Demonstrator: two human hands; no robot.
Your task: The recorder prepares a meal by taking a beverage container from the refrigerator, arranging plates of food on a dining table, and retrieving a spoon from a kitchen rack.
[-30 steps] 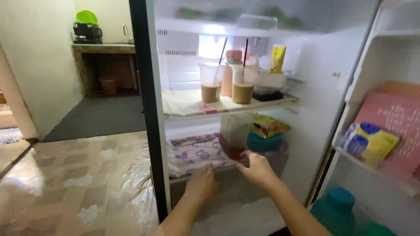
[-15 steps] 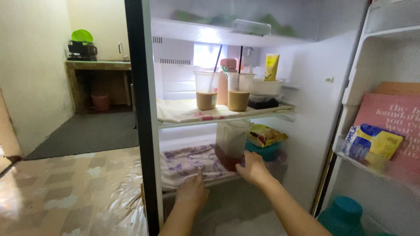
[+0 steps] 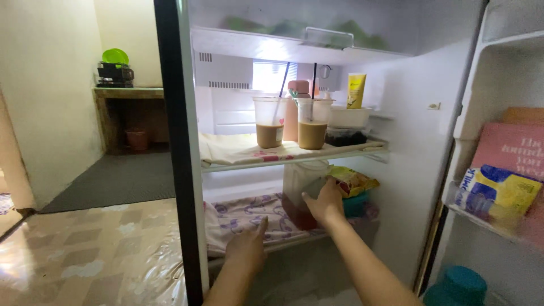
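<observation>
Inside, right hand (image 3: 324, 199) grip clamps the clear, red-bottomed pitcher (image 3: 302, 186); left hand (image 3: 246, 251), fingers loose, rests on patterned cloth (image 3: 249, 214).

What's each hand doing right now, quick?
Left hand: open, resting on the patterned cloth.
Right hand: closed around the clear pitcher.

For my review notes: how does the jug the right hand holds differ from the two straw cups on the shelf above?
The jug is taller, holds dark red liquid low down, and is gripped by the right hand. The straw cups hold brown drink, stand untouched, and carry black straws. Both are clear plastic.
</observation>
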